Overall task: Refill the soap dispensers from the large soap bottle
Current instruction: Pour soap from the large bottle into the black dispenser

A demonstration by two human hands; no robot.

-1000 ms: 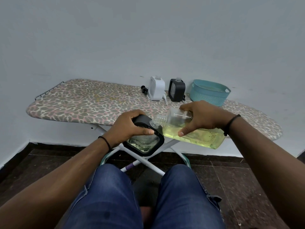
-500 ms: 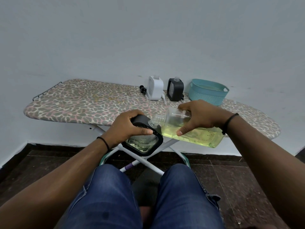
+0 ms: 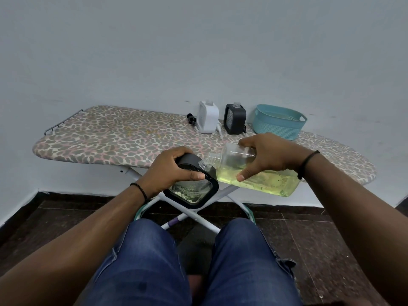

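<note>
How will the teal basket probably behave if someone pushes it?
The basket looks like thin woven-pattern plastic and seems to hold nothing, so it is probably light and would slide easily. Its wide, low shape suggests it would hardly tip.

Bottle (image 3: 256, 173): clear glossy plastic, smooth, yellow-green liquid inside. Held dispenser (image 3: 192, 186): matt black plastic frame, clear glossy window. Board cover (image 3: 110, 138): printed cloth, matt, leopard pattern. Board legs (image 3: 192, 215): white painted metal tube, smooth. Basket (image 3: 278, 121): teal plastic, woven texture. White dispenser (image 3: 207, 120): smooth plastic. Floor (image 3: 331, 239): dark speckled polished stone tiles.
</note>
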